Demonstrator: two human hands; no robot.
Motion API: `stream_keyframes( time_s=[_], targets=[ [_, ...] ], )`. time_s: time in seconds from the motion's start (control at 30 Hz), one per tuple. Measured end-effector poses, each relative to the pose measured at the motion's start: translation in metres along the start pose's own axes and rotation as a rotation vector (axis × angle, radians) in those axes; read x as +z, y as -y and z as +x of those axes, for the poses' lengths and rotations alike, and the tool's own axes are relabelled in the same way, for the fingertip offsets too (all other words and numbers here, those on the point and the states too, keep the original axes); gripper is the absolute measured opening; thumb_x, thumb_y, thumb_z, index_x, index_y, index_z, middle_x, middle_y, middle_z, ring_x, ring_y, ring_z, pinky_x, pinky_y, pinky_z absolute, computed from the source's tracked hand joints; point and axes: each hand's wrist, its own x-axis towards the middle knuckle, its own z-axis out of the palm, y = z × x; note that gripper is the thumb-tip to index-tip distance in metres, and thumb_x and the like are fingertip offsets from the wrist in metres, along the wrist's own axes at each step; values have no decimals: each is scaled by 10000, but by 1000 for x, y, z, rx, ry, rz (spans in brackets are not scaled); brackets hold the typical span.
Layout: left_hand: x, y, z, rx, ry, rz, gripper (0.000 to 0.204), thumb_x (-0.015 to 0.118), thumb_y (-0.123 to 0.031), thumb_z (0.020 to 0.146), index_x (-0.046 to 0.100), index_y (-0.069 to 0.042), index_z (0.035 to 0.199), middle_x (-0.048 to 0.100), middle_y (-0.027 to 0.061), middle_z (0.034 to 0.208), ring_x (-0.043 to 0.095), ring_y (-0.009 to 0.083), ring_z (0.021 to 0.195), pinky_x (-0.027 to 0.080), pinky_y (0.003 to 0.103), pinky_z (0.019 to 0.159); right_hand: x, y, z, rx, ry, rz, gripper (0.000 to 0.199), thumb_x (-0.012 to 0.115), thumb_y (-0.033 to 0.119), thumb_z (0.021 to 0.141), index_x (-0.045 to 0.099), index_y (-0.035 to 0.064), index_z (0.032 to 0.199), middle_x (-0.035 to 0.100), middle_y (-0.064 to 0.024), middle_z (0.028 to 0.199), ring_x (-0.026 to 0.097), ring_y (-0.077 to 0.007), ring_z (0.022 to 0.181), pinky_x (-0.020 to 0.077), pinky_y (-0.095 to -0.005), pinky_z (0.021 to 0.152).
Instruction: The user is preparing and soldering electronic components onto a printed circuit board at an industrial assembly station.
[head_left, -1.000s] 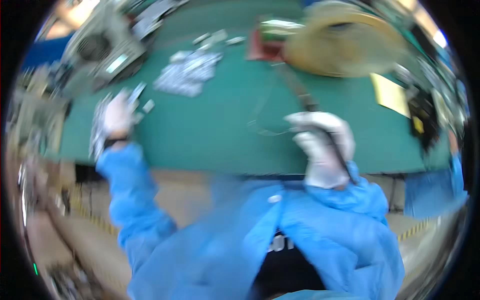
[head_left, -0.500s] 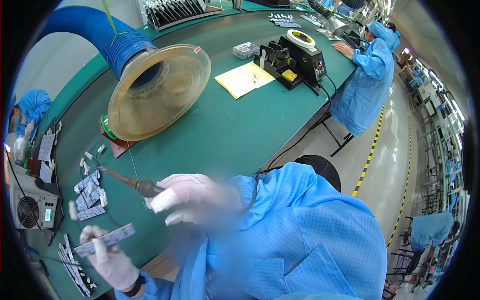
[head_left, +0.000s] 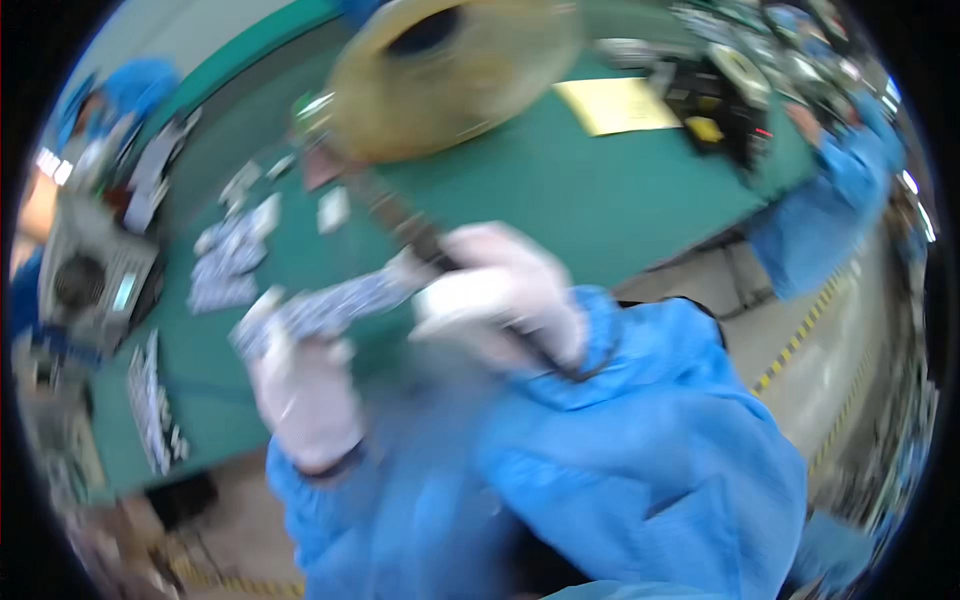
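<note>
The picture is smeared by motion. My white-gloved left hand (head_left: 305,395) is closed on one end of a narrow pale circuit board strip (head_left: 345,303), which slants up to the right. My right hand (head_left: 505,285), also gloved in white, grips a soldering iron (head_left: 405,225) by its dark handle, its front part pointing up and left toward the fume hood. The strip's far end reaches close to my right fingers; whether they touch it I cannot tell. A heap of similar boards with white connectors (head_left: 228,262) lies left of the iron.
A translucent fume hood (head_left: 450,95) stands over the green table (head_left: 560,210), a green spool (head_left: 312,112) beside it. Yellow paper (head_left: 620,108) and a black soldering station (head_left: 720,110) are at the right. More strips (head_left: 150,405) and a grey fan unit (head_left: 95,265) are left. Co-workers (head_left: 835,200) sit nearby.
My view has swung, so the table's contents sit differently in the picture. My hands have come closer together, bringing the circuit board strip near the right hand and soldering iron.
</note>
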Motion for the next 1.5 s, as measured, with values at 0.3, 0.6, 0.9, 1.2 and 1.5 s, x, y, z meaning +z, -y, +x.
stream_keyframes(
  time_s=[0.3, 0.6, 0.9, 1.2, 1.5],
  targets=[
    [-1, 10, -1, -111, 162, -54, 386, 579, -229, 920, 428, -42, 1221, 585, 148, 1049, 633, 241, 806, 539, 329, 631, 1, -29, -20, -99, 215, 38, 580, 763, 13, 740, 451, 31, 1228, 552, -260, 1253, 581, -308, 1117, 467, -403, 947],
    [-28, -4, 3, 80, 281, 243, 522, 679, -132, 831, 435, 15, 1269, 589, 130, 1014, 629, 192, 848, 529, 302, 742, 14, -23, -21, 52, 12, 350, 620, 613, -126, 802, 378, 146, 1307, 583, -255, 1187, 575, -410, 1113, 510, -500, 914],
    [-36, -12, -4, 251, 351, 435, 488, 797, -16, 706, 560, 26, 1131, 628, 101, 1021, 621, 157, 943, 521, 278, 815, 18, -15, -11, 404, -92, 821, 573, 583, 263, 910, 323, 79, 1385, 580, -218, 1208, 545, -392, 1143, 404, -578, 985],
    [-38, -16, -7, 298, 406, 550, 518, 822, -39, 666, 573, 18, 1116, 655, 119, 1035, 650, 183, 936, 543, 308, 816, -5, -26, -3, 493, -245, 921, 498, 524, 234, 951, 349, 59, 1383, 605, -169, 1122, 546, -279, 1050, 413, -427, 872],
    [-41, -22, -6, 285, 364, 549, 521, 836, -44, 653, 573, 18, 1098, 656, 110, 1039, 646, 166, 940, 540, 295, 817, -20, -41, -6, 327, -16, 857, 450, 475, 283, 970, 416, 104, 1378, 587, -172, 1181, 509, -274, 1085, 343, -464, 996]
  ],
)
